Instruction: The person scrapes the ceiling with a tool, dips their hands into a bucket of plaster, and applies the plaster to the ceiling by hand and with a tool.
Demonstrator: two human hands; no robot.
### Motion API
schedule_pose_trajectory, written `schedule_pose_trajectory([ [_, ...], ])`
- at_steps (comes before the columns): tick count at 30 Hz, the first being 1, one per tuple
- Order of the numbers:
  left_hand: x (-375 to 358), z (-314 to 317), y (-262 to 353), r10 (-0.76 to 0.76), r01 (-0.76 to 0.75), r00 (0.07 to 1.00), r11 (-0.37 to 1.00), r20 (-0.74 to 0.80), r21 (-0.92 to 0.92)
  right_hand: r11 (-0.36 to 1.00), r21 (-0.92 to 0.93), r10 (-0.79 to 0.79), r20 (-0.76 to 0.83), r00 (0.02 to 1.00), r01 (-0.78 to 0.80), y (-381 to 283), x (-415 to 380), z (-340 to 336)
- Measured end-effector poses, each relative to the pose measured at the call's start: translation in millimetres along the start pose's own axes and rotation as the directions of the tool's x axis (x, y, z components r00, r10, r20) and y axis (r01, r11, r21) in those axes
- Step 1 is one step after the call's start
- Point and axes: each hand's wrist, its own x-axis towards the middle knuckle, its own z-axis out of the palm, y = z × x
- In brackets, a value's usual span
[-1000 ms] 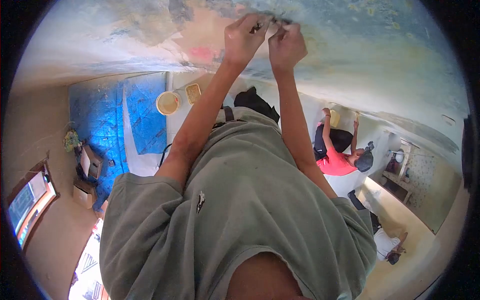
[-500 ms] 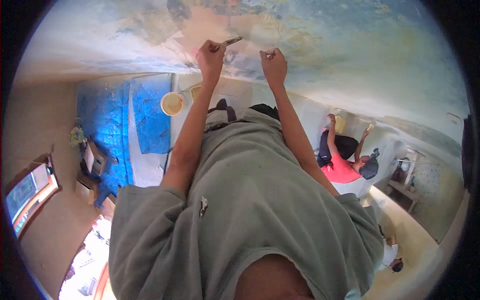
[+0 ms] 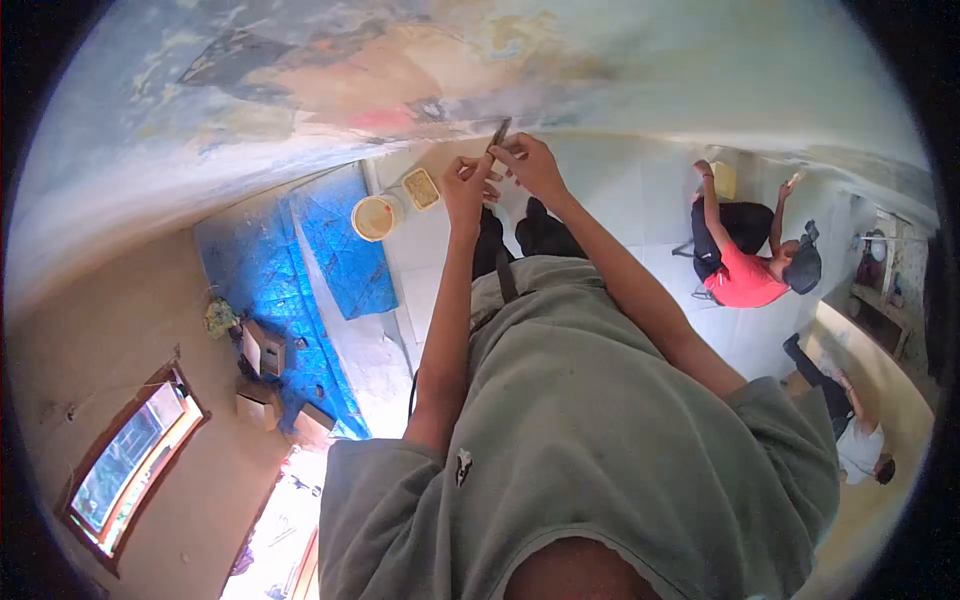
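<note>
Head view, and here's the switch: a second ago both hands are high against the painted wall (image 3: 390,75), half a second ago they're apart, and now they meet low, in front of the waist. The left hand (image 3: 465,190) is closed around the handle of a slim dark-tipped tool (image 3: 502,131), its tip angled up toward the wall; whether it touches, I can't tell. In comes the right hand (image 3: 536,168), fingers bent and right up at the tool; they look to be on it, but whether they grip it or something small beside it, I can't tell.

So the tool sits between the two hands, and the attention, I'd judge, shifts from the wall's surface to the tool itself: a break in the wall work.

Down on the floor, well apart from the hands, a round bucket (image 3: 398,209) stands just beside a rectangular tub (image 3: 411,197). Off to the right, a co-worker in a red shirt (image 3: 745,277) has a hand at a yellow container (image 3: 725,181).
</note>
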Motion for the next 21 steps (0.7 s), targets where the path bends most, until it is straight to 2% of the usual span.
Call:
schedule_pose_trajectory([
  [2,-17,0,-10,-0.039,0.038,0.998,0.999,0.054,0.021,1.0,0.013,-0.012,-0.007,1.0,0.012,10,-17,-7],
  [4,-25,-4,-19,-0.031,0.026,0.995,0.999,0.097,0.044,0.996,0.044,-0.085,0.086,0.993,0.081,6,-14,-15],
  [5,-21,-9,-24,-0.032,0.021,0.989,0.997,0.141,0.075,0.987,-0.035,-0.156,0.059,0.986,0.158,3,-17,-17],
  [6,-17,-8,-17,-0.031,0.011,0.982,0.994,0.189,0.104,0.983,-0.028,-0.182,0.047,0.982,0.184,-1,-14,-17],
  [7,-15,-9,-11,-0.006,-0.025,0.985,0.983,0.171,0.182,0.982,-0.044,-0.181,0.053,0.982,0.184,-3,-10,-17],
  [8,-10,-9,-6,0.01,-0.044,0.983,0.982,0.181,0.181,0.982,-0.065,-0.172,0.059,0.983,0.175,-4,-8,-17],
  [9,-4,-10,-1,0.017,-0.056,0.98,0.98,0.198,0.193,0.962,-0.108,-0.248,0.042,0.968,0.251,-9,-3,-18],
  [10,-2,-14,2,0.015,-0.059,0.978,0.977,0.21,0.207,0.961,-0.107,-0.253,0.034,0.967,0.255,-13,1,-16],
  [13,7,-16,13,0.132,-0.176,0.964,0.967,0.231,0.185,0.922,-0.145,-0.359,0.028,0.933,0.359,-27,9,-5],
  [14,9,-21,17,0.181,-0.23,0.956,0.951,0.232,0.207,0.923,-0.14,-0.359,0.021,0.933,0.359,-30,6,3],
  [16,9,-37,22,0.187,-0.243,0.952,0.943,0.242,0.229,0.944,-0.093,-0.321,-0.039,0.946,0.317,-41,-4,19],
  [17,8,-47,24,0.198,-0.259,0.956,0.915,0.216,0.308,0.936,-0.164,-0.322,-0.03,0.946,0.313,-37,-2,30],
  [18,10,-58,25,0.212,-0.272,0.958,0.882,0.192,0.385,0.938,-0.159,-0.317,-0.041,0.947,0.307,-37,-3,42],
  [19,12,-68,25,0.203,-0.268,0.958,0.882,0.201,0.388,0.948,-0.105,-0.309,-0.072,0.948,0.301,-36,-5,54],
  [21,14,-86,26,0.476,-0.522,0.841,0.589,0.258,0.617,0.959,-0.058,-0.283,-0.113,0.952,0.278,-30,-8,72],
])
